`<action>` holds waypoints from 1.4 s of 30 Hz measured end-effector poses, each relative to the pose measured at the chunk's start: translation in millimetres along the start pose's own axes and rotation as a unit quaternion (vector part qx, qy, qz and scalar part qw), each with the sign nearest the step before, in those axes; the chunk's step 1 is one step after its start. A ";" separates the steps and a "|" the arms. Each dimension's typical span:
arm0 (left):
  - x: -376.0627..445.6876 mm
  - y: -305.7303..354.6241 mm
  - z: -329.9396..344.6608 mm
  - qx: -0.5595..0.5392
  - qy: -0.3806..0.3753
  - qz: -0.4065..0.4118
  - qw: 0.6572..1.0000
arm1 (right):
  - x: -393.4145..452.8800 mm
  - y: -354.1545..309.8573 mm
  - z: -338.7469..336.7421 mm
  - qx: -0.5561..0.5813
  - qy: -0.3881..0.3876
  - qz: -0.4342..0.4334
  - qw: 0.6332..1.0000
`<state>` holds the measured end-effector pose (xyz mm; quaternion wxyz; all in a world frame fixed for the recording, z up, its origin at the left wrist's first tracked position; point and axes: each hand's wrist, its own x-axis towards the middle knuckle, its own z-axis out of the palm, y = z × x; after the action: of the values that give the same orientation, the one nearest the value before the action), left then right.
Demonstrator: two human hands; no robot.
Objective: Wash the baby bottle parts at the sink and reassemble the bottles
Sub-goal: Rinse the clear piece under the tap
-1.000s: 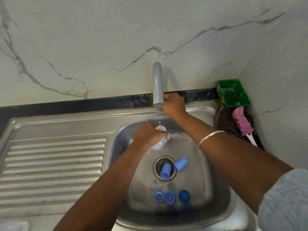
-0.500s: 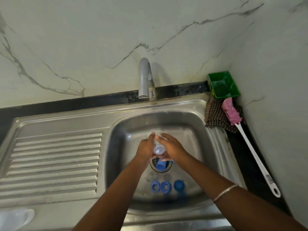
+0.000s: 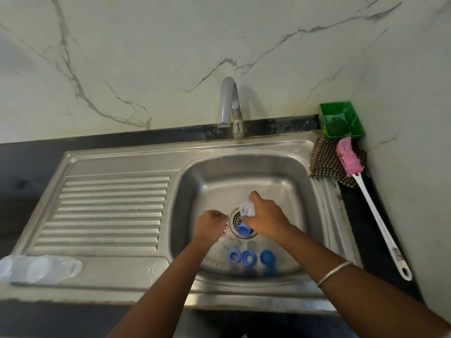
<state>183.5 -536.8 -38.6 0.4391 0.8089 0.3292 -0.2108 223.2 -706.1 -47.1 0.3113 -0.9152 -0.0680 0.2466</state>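
Bottle parts lie scattered in our steel sink (image 3: 302,181): a blue cap (image 3: 244,230) rests on the drain strainer (image 3: 234,217), and three more blue pieces sit in a row on the basin floor nearer to us, two blue rings (image 3: 233,255) side by side and a blue round cap (image 3: 267,256) just to their right. Our right hand (image 3: 264,219) is over the drain, fingers curled round a clear bottle part (image 3: 246,208) that shows at the thumb side; the motion blur keeps us from saying which part it is. Our left hand (image 3: 211,225) hovers just left of the drain with fingers loosely curled, and we cannot tell whether it holds anything. A thin bangle (image 3: 334,273) circles our right wrist. The grey tap (image 3: 228,106) arches over the back rim of the sink. On the drainboard's near left corner lie clear bottle pieces (image 3: 40,268), blurred. In the far right corner of the dark surface (image 3: 361,215) stands a green tub (image 3: 340,120), with a checked cloth (image 3: 324,162) beside it and a pink-headed bottle brush (image 3: 366,196) lying across the cloth, its white handle pointing toward us.
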 end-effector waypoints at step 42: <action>0.1 -81.7 -127.3 -0.077 -0.016 0.380 0.922 | -38.4 -146.3 83.5 0.363 0.168 -0.055 0.915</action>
<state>131.5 -396.2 -18.5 0.5523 0.8335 0.0054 -0.0148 152.9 -555.3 -0.3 0.6423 -0.7618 0.0297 0.0795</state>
